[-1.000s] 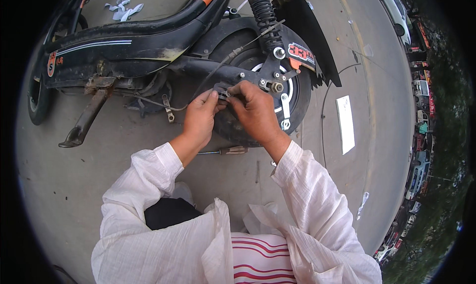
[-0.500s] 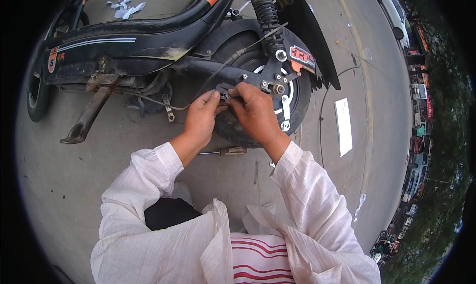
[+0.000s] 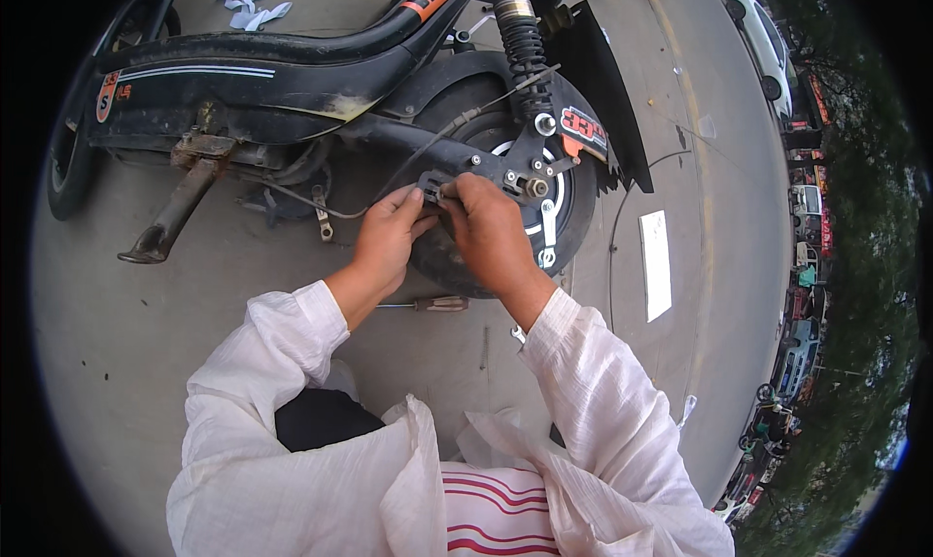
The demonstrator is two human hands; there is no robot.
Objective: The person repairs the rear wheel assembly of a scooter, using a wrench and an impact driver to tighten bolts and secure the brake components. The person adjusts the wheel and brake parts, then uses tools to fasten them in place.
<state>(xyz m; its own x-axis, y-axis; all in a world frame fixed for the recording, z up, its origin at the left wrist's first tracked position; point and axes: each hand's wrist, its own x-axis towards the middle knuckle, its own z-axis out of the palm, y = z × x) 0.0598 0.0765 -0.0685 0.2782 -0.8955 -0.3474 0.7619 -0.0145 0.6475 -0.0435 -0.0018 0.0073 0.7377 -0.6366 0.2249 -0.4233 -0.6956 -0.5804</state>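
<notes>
Just ahead of both hands, a small black part (image 3: 434, 185) sits on the swing arm beside the scooter's rear wheel (image 3: 505, 207). Her or his left hand (image 3: 389, 236) pinches it with fingertips from the left, and the right hand (image 3: 489, 228) closes on it from the right, knuckles up. Beneath the wrists a screwdriver (image 3: 432, 304) lies on the concrete floor (image 3: 146, 314). Further left of the hands, the kickstand (image 3: 170, 222) touches the ground.

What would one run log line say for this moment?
left hand: on swingarm part | right hand: same part | rear wheel | screwdriver: on ground
</notes>
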